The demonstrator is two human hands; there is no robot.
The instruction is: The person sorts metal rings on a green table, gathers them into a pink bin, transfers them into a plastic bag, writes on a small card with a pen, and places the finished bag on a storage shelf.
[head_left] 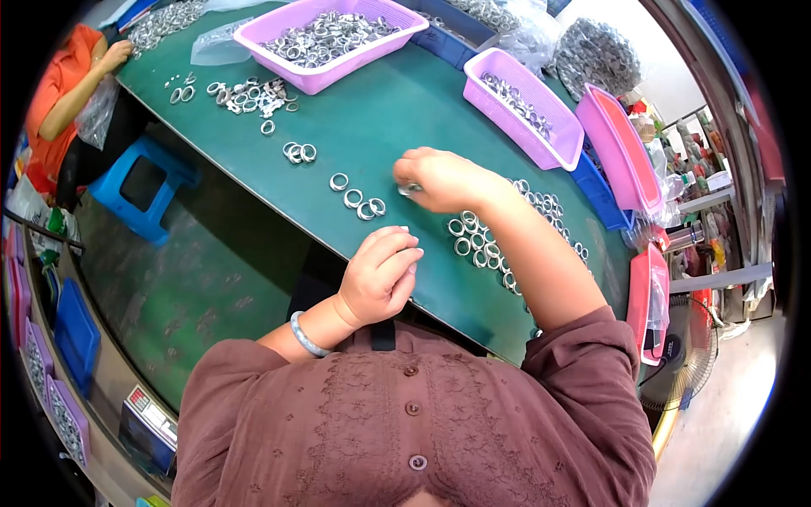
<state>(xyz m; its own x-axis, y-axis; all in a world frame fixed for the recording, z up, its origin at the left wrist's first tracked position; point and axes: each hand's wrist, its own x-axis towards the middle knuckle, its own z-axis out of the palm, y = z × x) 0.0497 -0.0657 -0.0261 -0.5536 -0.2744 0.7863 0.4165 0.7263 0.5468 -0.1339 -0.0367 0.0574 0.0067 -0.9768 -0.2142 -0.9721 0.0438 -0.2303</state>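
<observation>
Brown shirt (405, 422) with buttons fills the six o'clock edge, nearest the lens. Just above it the left hand (380, 275) rests loosely curled at the near edge of the green table (397, 110), fingers folded in; whether anything lies inside it I cannot tell. A pale bangle (306, 336) circles that wrist. At one o'clock from it, the right hand (443, 179) is closed narrowly over a small metal ring (409, 188), pinched at the fingertips and touching the table.

To do this pick well, it looks wise to grip the ring by its rim with fingertips only and keep the wrist low, so neighbouring rings are not scattered.

Each ring is a short, shiny silver band with an open centre. A few lie singly at nine o'clock of the right hand (355, 197); a denser cluster (486, 241) spreads beneath the right forearm, toward four o'clock. Farther out, at twelve o'clock, a lilac basket (397, 34) holds a heap of them, and another lilac basket (541, 135) sits at two o'clock. At ten o'clock a person in orange (63, 93) sits by a blue stool (144, 186).
</observation>
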